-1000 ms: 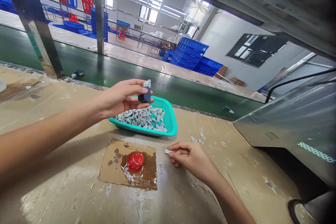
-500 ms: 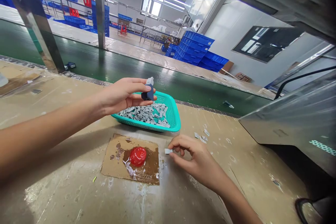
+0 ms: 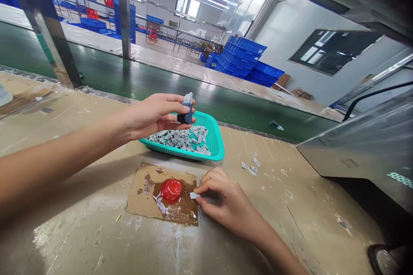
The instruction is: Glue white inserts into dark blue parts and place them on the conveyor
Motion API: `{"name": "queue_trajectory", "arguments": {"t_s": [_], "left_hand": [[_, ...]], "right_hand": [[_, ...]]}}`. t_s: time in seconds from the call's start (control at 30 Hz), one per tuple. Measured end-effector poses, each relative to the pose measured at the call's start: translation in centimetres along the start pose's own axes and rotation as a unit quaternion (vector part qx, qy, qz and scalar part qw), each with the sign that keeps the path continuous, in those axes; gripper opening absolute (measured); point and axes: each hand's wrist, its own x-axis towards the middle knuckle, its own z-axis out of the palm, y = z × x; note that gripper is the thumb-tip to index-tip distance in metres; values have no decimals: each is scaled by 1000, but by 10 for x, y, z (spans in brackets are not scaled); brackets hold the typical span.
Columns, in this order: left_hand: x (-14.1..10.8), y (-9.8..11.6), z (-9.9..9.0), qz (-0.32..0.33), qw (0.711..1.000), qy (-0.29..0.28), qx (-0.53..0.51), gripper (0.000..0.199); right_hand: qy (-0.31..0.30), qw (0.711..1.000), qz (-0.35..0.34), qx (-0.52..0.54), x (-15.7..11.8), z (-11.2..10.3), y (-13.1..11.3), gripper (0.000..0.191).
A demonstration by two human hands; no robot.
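Between the thumb and fingers of my left hand (image 3: 158,114) is a small dark-blue plastic part (image 3: 186,113) with a light-grey top, held upright above the teal basket (image 3: 220,142). Many small grey plastic pieces (image 3: 180,139) lie in that basket. My right hand (image 3: 222,193) pinches one small grey plastic piece (image 3: 194,195) over the right edge of a wet cardboard sheet (image 3: 137,200). A shiny red round object (image 3: 171,190) sits on the cardboard in a puddle of liquid, just left of the pinched piece.
Several loose grey pieces (image 3: 254,166) lie on the table right of the basket. Beyond the table runs a green conveyor belt (image 3: 155,81) carrying a small part (image 3: 276,125). A metal housing (image 3: 358,137) stands at the right, and a metal post (image 3: 53,47) at the left.
My right hand has moved left with the grey piece, from beside the cardboard to over its right edge. My left hand keeps holding the dark-blue part in nearly the same place.
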Motion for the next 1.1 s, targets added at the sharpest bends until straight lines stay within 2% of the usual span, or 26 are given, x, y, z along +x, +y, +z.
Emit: {"name": "queue_trajectory", "arguments": {"t_s": [0.23, 0.43, 0.53, 0.73, 0.8, 0.87, 0.97, 1.1], "left_hand": [[0, -3, 5, -5, 999, 35, -5, 23], [0, -7, 3, -58, 998, -19, -17, 20], [-1, -10, 2, -61, 997, -48, 6, 21], [-3, -12, 5, -56, 997, -59, 2, 20], [-3, -13, 6, -58, 997, -49, 1, 21], [-3, -14, 8, -57, 997, -47, 18, 19], [-3, -17, 9, -42, 994, -67, 72, 14], [-6, -22, 14, -17, 984, -60, 170, 20]], "right_hand": [[3, 1000, 1, -8, 0, 0, -1, 13], [10, 1000, 3, -5, 0, 1, -2, 12], [16, 1000, 8, 4, -1, -3, -4, 12], [52, 997, 4, 48, -3, -13, -12, 10], [47, 998, -1, 37, -3, -14, -13, 11], [40, 999, -6, 16, -4, -17, -13, 13], [62, 998, 3, 18, -7, -25, -13, 11], [89, 985, 27, 143, -2, -40, -16, 5]]}}
